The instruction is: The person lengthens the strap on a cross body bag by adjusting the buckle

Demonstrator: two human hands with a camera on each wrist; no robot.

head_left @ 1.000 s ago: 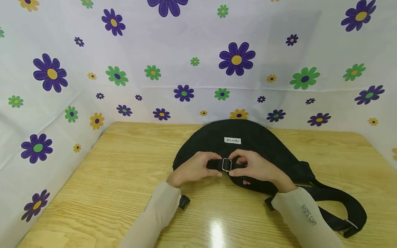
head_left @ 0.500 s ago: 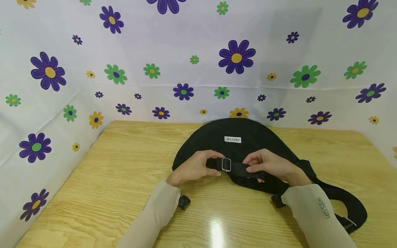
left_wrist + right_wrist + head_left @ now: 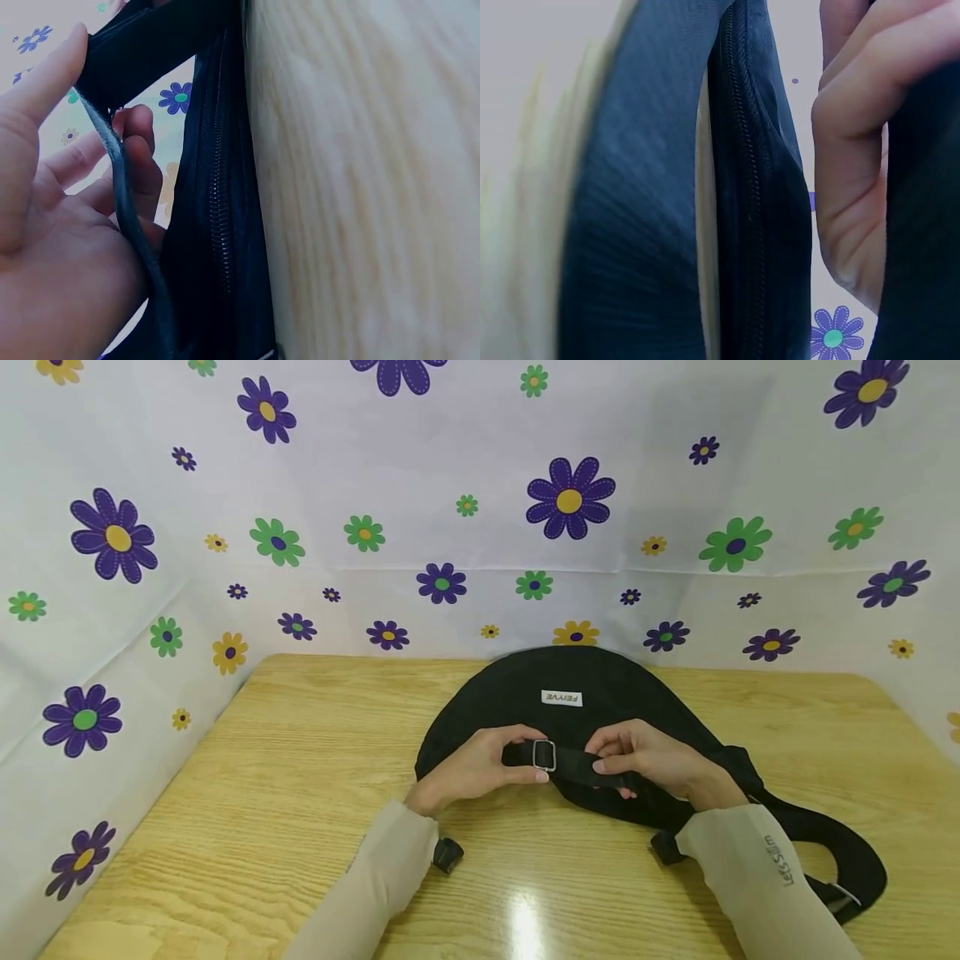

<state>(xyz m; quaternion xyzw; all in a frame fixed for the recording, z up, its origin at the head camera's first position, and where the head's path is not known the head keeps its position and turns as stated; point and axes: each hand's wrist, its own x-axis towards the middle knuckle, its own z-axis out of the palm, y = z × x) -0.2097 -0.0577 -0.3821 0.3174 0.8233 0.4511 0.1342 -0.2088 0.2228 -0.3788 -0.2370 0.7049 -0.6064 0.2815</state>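
Observation:
A black crossbody bag point(image 3: 622, 710) with a small white label lies on the table, its zipper point(image 3: 219, 187) showing in the left wrist view. In front of it, my left hand point(image 3: 476, 766) pinches the black strap point(image 3: 576, 767) between thumb and fingers, right at the square metal slider point(image 3: 554, 757). My right hand point(image 3: 663, 762) holds the same strap a little to the right, thumb on top and fingers bent behind. The stretch between the hands looks fairly straight. In the right wrist view the curled fingers point(image 3: 855, 142) are partly covered by dark webbing.
One black buckle end point(image 3: 447, 855) lies by the left sleeve, another point(image 3: 664, 847) beside the right sleeve. A wide strap loop point(image 3: 862, 856) curves over the right side of the wooden table point(image 3: 322, 727). Behind hangs a white flowered cloth point(image 3: 420, 468).
My right hand has slid rightward along the strap, away from the metal slider. My left hand stays near its place, its thumb now at the slider's lower edge.

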